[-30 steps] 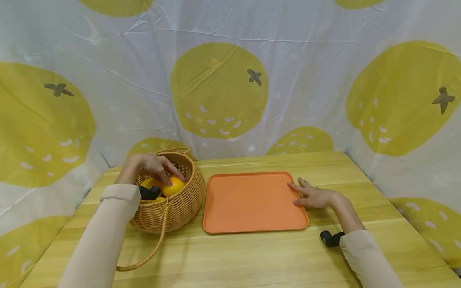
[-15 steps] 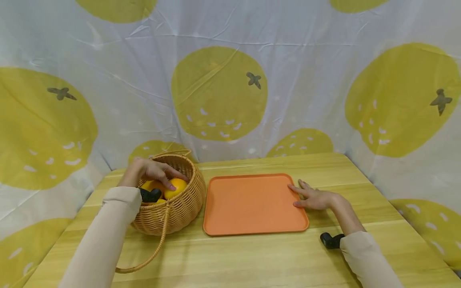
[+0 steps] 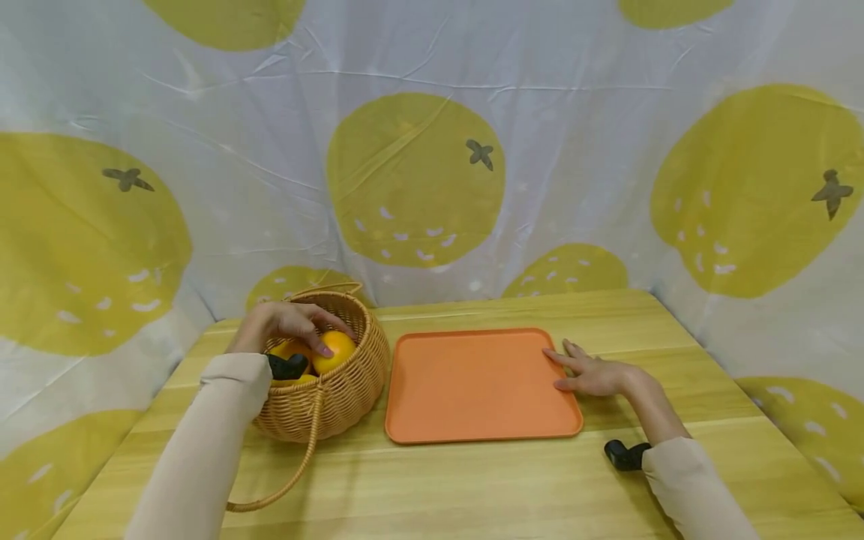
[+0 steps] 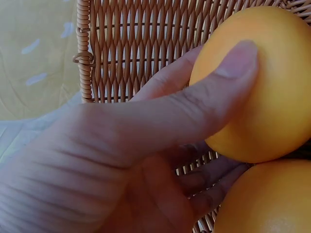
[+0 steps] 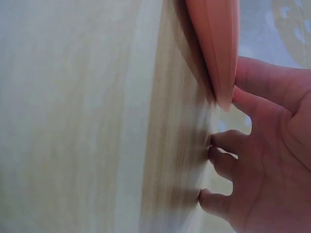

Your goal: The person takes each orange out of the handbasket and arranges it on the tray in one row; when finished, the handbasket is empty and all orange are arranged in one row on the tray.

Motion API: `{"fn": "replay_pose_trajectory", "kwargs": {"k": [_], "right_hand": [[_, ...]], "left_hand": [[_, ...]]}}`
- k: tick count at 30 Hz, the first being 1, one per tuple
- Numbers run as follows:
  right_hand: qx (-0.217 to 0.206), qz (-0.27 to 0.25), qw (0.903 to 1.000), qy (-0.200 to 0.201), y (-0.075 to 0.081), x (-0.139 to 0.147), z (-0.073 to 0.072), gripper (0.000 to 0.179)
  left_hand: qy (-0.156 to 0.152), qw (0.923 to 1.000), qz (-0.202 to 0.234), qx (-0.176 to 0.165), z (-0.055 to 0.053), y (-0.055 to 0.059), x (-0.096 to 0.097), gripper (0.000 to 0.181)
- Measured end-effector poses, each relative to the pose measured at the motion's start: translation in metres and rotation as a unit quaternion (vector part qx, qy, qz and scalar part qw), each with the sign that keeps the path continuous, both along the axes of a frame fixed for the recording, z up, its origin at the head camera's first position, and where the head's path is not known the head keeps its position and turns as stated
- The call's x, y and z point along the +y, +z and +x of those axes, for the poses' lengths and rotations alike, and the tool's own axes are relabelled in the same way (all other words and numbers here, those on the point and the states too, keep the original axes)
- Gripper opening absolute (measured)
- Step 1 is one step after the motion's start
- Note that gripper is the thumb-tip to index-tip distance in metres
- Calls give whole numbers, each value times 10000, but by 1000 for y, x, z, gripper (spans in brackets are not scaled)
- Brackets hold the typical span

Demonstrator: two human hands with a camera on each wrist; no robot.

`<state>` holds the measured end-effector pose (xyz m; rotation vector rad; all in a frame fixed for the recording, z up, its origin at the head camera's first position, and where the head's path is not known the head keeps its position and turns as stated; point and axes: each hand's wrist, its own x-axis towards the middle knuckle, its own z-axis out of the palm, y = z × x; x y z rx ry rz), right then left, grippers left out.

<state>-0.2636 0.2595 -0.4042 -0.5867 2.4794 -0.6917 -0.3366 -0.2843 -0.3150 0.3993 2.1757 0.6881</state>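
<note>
In 1 bskt (image 3: pixel 354 401), L grip (image 3: pixel 297 322) holds 1 rnd fruit (image 3: pixel 340 352).

The wicker basket (image 3: pixel 351 401) is looking rough and woven, the orange (image 4: pixel 272 92) smooth, the tray (image 3: pixel 482 386) like matt plastic; the table (image 3: pixel 472 487) is showing wood grain, the backdrop (image 3: pixel 574 165) slightly glossy, creased cloth.

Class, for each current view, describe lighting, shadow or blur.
Head: clear outlines on the tray, a soft shadow in front of the basket; left wrist: dim, with a faint highlight on the lower fruit; right wrist: the tabletop blurred and pale.
</note>
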Motion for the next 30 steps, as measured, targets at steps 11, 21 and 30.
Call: {"fn": "replay_pose_trajectory", "kwargs": {"k": [11, 21, 30], "right_hand": [[-4, -82, 10000, -8, -2, -1, 1, 80], [-13, -133, 9999, -36, -3, -2, 1, 80], [-2, -154, 9999, -65, -4, -1, 1, 80]], "left_hand": [[297, 9980, 349, -437, -1, -7, -1, 62], [263, 9989, 387, -55, 3, -6, -2, 61], [155, 9993, 337, 66, 1, -4, -3, 61]]}}
